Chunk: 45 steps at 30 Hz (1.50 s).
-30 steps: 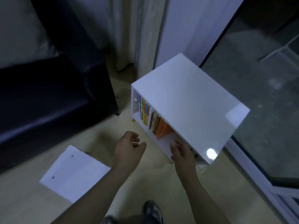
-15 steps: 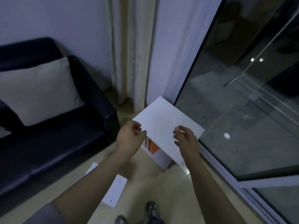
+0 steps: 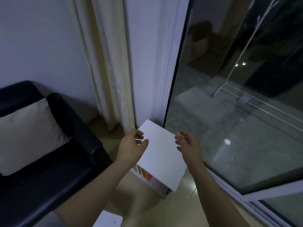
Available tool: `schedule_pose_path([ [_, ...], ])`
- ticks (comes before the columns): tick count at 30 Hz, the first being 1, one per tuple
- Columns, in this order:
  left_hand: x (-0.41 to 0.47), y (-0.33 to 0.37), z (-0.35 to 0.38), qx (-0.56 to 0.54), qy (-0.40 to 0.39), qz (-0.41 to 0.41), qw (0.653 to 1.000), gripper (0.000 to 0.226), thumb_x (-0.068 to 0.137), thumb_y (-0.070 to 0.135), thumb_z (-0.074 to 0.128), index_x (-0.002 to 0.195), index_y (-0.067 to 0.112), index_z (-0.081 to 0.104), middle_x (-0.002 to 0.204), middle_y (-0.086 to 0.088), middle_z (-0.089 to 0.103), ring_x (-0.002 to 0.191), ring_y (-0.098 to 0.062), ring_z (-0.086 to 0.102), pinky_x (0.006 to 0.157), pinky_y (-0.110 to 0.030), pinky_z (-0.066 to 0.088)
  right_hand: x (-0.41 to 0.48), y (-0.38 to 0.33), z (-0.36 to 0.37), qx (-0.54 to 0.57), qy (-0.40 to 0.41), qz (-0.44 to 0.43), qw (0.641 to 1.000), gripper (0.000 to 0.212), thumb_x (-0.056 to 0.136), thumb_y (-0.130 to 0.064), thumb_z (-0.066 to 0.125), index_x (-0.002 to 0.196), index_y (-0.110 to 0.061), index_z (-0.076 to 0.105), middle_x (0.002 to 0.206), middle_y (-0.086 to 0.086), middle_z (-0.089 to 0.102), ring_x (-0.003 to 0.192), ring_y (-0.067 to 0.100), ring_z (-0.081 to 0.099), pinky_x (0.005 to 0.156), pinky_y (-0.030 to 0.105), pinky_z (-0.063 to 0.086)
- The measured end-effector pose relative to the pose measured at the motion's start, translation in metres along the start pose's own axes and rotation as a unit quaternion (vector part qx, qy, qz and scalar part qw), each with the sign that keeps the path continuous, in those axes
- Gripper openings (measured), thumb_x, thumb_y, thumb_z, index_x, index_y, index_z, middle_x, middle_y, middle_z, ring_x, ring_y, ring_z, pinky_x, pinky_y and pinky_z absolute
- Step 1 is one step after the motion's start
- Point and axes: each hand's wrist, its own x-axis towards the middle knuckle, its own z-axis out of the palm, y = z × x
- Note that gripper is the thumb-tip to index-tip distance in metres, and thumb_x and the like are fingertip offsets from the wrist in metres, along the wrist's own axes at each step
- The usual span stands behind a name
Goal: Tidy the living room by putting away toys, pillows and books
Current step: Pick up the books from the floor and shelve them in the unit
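A small white cabinet stands on the floor by the glass door. Several books, orange and other colours, stand upright in its open side below the top. My left hand hovers above the cabinet's left edge, fingers loosely curled, holding nothing. My right hand hovers over its right edge, fingers relaxed and empty. A beige pillow leans on the black sofa at the left.
A cream curtain hangs behind the cabinet. A large glass sliding door fills the right side, its white frame low on the floor. A white board lies on the floor at the bottom edge.
The view has risen and pulled back from the cabinet. Both hands have lifted from the shelf opening to above the cabinet's top. The sofa pillow has come into view.
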Motion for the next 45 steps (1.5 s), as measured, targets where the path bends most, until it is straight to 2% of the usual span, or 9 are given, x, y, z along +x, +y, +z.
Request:
schedule_pose_path([
  [8, 0.036, 0.014, 0.021, 0.006, -0.028, 0.026, 0.999, 0.019, 0.084, 0.023, 0.068, 0.100, 0.021, 0.058, 0.095, 0.008, 0.064, 0.083, -0.006, 0.060, 0.063, -0.014, 0.042, 0.036, -0.011, -0.008, 0.017, 0.025, 0.000, 1.000, 0.020, 0.094, -0.032, 0.057, 0.112, -0.025, 0.057, 0.115, 0.004, 0.064, 0.106, 0.020, 0.062, 0.098, 0.046, 0.049],
  [12, 0.061, 0.025, 0.028, 0.011, -0.050, 0.052, 0.997, 0.020, 0.085, 0.024, 0.068, 0.102, 0.020, 0.058, 0.097, 0.007, 0.064, 0.085, -0.006, 0.060, 0.067, -0.019, 0.048, 0.050, -0.015, -0.012, 0.020, 0.048, 0.013, 0.999, 0.031, 0.093, -0.031, 0.058, 0.120, -0.017, 0.058, 0.115, 0.005, 0.064, 0.107, 0.021, 0.061, 0.099, 0.046, 0.048],
  [15, 0.086, 0.038, 0.043, 0.009, -0.092, 0.079, 0.993, 0.019, 0.085, 0.023, 0.067, 0.102, 0.021, 0.057, 0.098, 0.005, 0.064, 0.087, -0.010, 0.061, 0.077, -0.030, 0.054, 0.064, -0.017, -0.020, 0.024, 0.095, 0.013, 0.995, 0.031, 0.093, -0.031, 0.058, 0.120, -0.016, 0.059, 0.115, 0.006, 0.065, 0.107, 0.021, 0.062, 0.099, 0.047, 0.048],
  [20, 0.136, 0.061, 0.076, 0.024, -0.182, 0.131, 0.974, 0.017, 0.084, 0.019, 0.066, 0.099, 0.018, 0.058, 0.096, 0.005, 0.063, 0.083, -0.007, 0.059, 0.065, -0.009, 0.040, 0.088, -0.022, -0.027, 0.033, 0.196, 0.024, 0.980, 0.029, 0.093, -0.031, 0.059, 0.117, -0.014, 0.060, 0.109, 0.006, 0.067, 0.103, 0.022, 0.064, 0.097, 0.048, 0.049],
  [25, 0.182, 0.075, 0.110, 0.034, -0.306, 0.161, 0.938, 0.017, 0.085, 0.019, 0.064, 0.100, 0.019, 0.057, 0.098, 0.005, 0.061, 0.083, -0.006, 0.056, 0.060, -0.009, 0.037, 0.103, -0.017, -0.016, 0.052, 0.307, 0.057, 0.949, 0.027, 0.092, -0.033, 0.060, 0.114, -0.018, 0.060, 0.105, 0.003, 0.067, 0.101, 0.021, 0.064, 0.096, 0.048, 0.049],
  [35, 0.198, 0.007, 0.133, 0.031, -0.419, 0.157, 0.894, 0.022, 0.085, 0.022, 0.068, 0.105, 0.017, 0.059, 0.099, 0.006, 0.063, 0.090, -0.009, 0.061, 0.071, -0.016, 0.046, 0.067, 0.042, 0.032, 0.035, 0.396, 0.164, 0.903, 0.043, 0.084, -0.046, 0.054, 0.118, -0.022, 0.061, 0.115, 0.001, 0.066, 0.105, 0.020, 0.063, 0.096, 0.048, 0.050],
  [38, 0.188, -0.019, 0.135, 0.038, -0.423, 0.152, 0.892, 0.023, 0.086, 0.020, 0.068, 0.106, 0.019, 0.057, 0.102, 0.005, 0.062, 0.089, -0.009, 0.060, 0.071, -0.013, 0.045, 0.054, 0.068, 0.044, 0.036, 0.389, 0.182, 0.902, 0.033, 0.094, -0.032, 0.054, 0.123, -0.017, 0.058, 0.115, 0.003, 0.066, 0.099, 0.018, 0.064, 0.091, 0.042, 0.053],
  [42, 0.174, -0.062, 0.141, 0.048, -0.414, 0.139, 0.898, 0.022, 0.086, 0.019, 0.067, 0.105, 0.022, 0.055, 0.101, 0.007, 0.061, 0.084, -0.005, 0.058, 0.068, -0.007, 0.041, 0.045, 0.107, 0.058, 0.019, 0.362, 0.184, 0.914, 0.034, 0.096, -0.030, 0.053, 0.127, -0.014, 0.056, 0.115, 0.001, 0.064, 0.098, 0.017, 0.062, 0.088, 0.034, 0.053],
  [45, 0.168, -0.100, 0.152, 0.044, -0.404, 0.135, 0.904, 0.022, 0.087, 0.018, 0.067, 0.105, 0.022, 0.055, 0.101, 0.007, 0.061, 0.084, -0.003, 0.058, 0.068, -0.006, 0.041, 0.049, 0.142, 0.064, -0.018, 0.344, 0.174, 0.922, 0.034, 0.096, -0.029, 0.052, 0.126, -0.014, 0.056, 0.111, -0.002, 0.063, 0.095, 0.013, 0.060, 0.076, 0.017, 0.047],
])
